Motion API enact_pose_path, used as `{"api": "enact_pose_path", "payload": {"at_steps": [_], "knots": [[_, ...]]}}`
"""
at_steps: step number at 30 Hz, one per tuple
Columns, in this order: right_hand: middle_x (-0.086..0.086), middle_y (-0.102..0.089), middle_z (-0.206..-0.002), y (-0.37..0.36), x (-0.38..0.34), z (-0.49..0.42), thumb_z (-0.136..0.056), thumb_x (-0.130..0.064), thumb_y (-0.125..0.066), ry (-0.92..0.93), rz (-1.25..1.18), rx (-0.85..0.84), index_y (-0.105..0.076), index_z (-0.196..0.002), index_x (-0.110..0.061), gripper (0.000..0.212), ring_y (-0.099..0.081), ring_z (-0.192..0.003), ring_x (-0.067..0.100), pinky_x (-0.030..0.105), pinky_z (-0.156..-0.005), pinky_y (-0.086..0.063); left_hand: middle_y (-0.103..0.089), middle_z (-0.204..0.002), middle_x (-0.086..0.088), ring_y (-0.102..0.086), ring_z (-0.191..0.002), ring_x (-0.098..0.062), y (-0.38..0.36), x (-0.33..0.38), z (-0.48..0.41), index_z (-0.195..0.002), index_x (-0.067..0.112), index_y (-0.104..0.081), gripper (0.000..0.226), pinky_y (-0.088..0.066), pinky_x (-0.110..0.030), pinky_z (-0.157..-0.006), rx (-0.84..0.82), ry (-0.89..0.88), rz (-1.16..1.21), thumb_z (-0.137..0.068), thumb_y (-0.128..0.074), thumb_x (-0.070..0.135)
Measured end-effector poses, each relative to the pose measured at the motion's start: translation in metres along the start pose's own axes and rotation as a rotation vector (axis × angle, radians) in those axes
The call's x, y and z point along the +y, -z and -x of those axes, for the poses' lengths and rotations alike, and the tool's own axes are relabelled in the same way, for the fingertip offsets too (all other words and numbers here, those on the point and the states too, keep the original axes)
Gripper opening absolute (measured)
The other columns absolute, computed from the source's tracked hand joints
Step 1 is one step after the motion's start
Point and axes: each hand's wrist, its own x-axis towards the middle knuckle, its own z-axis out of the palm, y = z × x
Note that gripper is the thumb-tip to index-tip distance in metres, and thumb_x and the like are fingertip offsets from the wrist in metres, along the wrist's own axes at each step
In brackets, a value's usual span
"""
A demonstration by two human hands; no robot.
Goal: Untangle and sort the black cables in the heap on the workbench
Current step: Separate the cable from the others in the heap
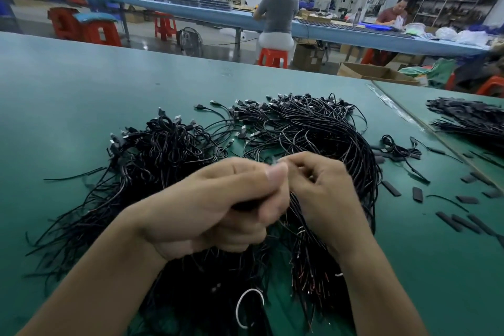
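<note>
A big heap of thin black cables [305, 131] with USB plugs lies on the green workbench [68, 95]. A tangled clump [163, 144] sits at its left, and a combed bundle curves down on the right. My left hand [218, 204] is curled in a fist round a dark bunch of cables above the heap's near part. Close against it, my right hand [321, 188] has its fingers curled and pinches thin cable ends at the fingertips. Bare red and white wire ends [313, 281] show below my hands.
Short black sleeve pieces [417, 194] lie scattered to the right. A small loose cable [398, 148] lies near them, and another black cable pile [471, 120] sits at the far right beyond a seam. A white ring [249, 308] lies at the near edge. People work at a far bench.
</note>
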Motion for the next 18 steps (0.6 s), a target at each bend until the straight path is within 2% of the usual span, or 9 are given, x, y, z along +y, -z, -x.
{"api": "enact_pose_path", "payload": {"at_steps": [2,4,7,9,11,13,16,18], "knots": [[-0.007,-0.058,-0.057,-0.005,-0.001,0.002,-0.090,-0.033,-0.065,-0.032,0.003,-0.137,-0.074,-0.081,-0.024,0.016,-0.042,-0.045,0.006,0.023,-0.045,-0.035,-0.029,-0.051,0.009,-0.023,-0.039,-0.003,0.004,0.002,-0.001,-0.082,0.018,-0.063,0.031,-0.022,-0.013,-0.036,0.028,-0.106,0.229,-0.097,-0.054,0.043],[-0.008,-0.048,-0.053,-0.009,-0.005,0.006,-0.091,-0.035,-0.065,-0.054,-0.035,-0.278,-0.074,-0.081,-0.024,0.018,-0.036,-0.045,0.005,0.022,-0.044,-0.031,-0.034,-0.053,0.009,-0.023,-0.040,-0.002,0.008,0.003,-0.003,-0.096,0.019,-0.068,0.031,-0.024,-0.012,-0.034,0.166,-0.229,0.364,-0.097,-0.048,0.043],[0.002,-0.055,-0.056,-0.009,-0.011,0.008,-0.092,-0.036,-0.066,-0.020,0.023,-0.328,-0.074,-0.081,-0.026,0.017,-0.041,-0.048,0.006,0.022,-0.045,-0.036,-0.043,-0.063,0.008,-0.031,-0.045,0.000,0.013,-0.001,-0.006,-0.123,0.021,-0.065,0.034,-0.029,-0.010,-0.032,0.433,-0.362,0.341,-0.098,-0.047,0.037],[-0.003,-0.054,-0.052,-0.006,-0.013,0.009,-0.092,-0.036,-0.066,0.002,0.023,-0.318,-0.074,-0.081,-0.026,0.017,-0.039,-0.044,0.003,0.018,-0.041,-0.033,-0.047,-0.066,0.006,-0.033,-0.048,-0.001,0.014,-0.005,-0.009,-0.129,0.019,-0.062,0.038,-0.030,-0.011,-0.034,0.561,-0.407,0.268,-0.097,-0.048,0.033],[-0.010,-0.048,-0.046,-0.004,-0.015,0.010,-0.091,-0.034,-0.065,0.001,0.007,-0.304,-0.074,-0.080,-0.025,0.018,-0.035,-0.040,0.002,0.015,-0.039,-0.028,-0.049,-0.063,0.005,-0.034,-0.045,-0.001,0.015,-0.009,-0.010,-0.125,0.016,-0.065,0.040,-0.029,-0.012,-0.033,0.639,-0.429,0.186,-0.095,-0.049,0.037],[-0.011,-0.048,-0.045,-0.001,-0.014,0.010,-0.091,-0.031,-0.065,-0.002,0.022,-0.235,-0.074,-0.076,-0.023,0.019,-0.035,-0.038,0.002,0.015,-0.038,-0.028,-0.048,-0.055,0.006,-0.033,-0.037,-0.001,0.015,-0.010,-0.009,-0.109,0.015,-0.071,0.041,-0.027,-0.012,-0.031,0.644,-0.414,0.136,-0.094,-0.047,0.044],[-0.015,-0.049,-0.044,0.006,-0.007,0.005,-0.093,-0.027,-0.063,-0.036,0.063,-0.031,-0.070,-0.072,-0.021,0.023,-0.039,-0.037,0.000,0.010,-0.037,-0.031,-0.040,-0.040,0.009,-0.031,-0.029,0.000,0.019,-0.005,-0.002,-0.072,0.015,-0.069,0.045,-0.026,-0.011,-0.030,0.560,-0.328,0.137,-0.093,-0.051,0.051],[-0.017,-0.051,-0.044,0.008,-0.003,0.004,-0.096,-0.028,-0.061,-0.049,0.116,0.046,-0.066,-0.071,-0.021,0.027,-0.043,-0.037,0.000,0.009,-0.037,-0.032,-0.038,-0.038,0.010,-0.031,-0.029,0.002,0.019,0.000,0.000,-0.066,0.018,-0.066,0.040,-0.025,-0.012,-0.030,0.478,-0.296,0.195,-0.090,-0.055,0.048]]}}
